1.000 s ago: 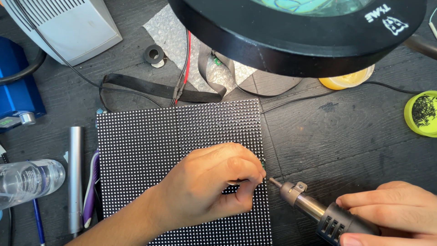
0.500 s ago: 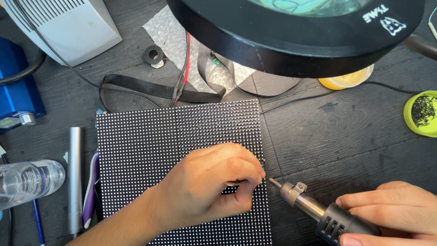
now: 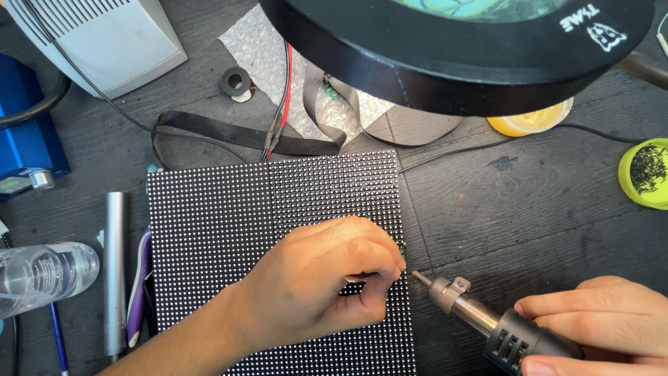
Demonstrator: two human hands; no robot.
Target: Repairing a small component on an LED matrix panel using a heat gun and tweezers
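Observation:
A black LED dot-matrix panel point(image 3: 209, 223) lies flat on the dark wooden bench. My left hand point(image 3: 320, 285) rests on its right part, fingers pinched on a thin metal tool point(image 3: 363, 277) whose tip sits at the panel's right edge. My right hand point(image 3: 598, 317) comes in from the lower right and grips the black handle of a hot-air tool point(image 3: 487, 324). Its metal nozzle point(image 3: 421, 277) points left at the panel's edge, a short gap from my left fingertips.
A round black magnifier lamp point(image 3: 459, 49) hangs over the top. A grey box point(image 3: 104, 35) and a blue device point(image 3: 28, 139) stand at left, near a water bottle point(image 3: 42, 275) and a silver cylinder point(image 3: 113, 271). A yellow-green tub point(image 3: 647, 173) sits right; red wire point(image 3: 282, 104) and black strap point(image 3: 229, 132) lie behind the panel.

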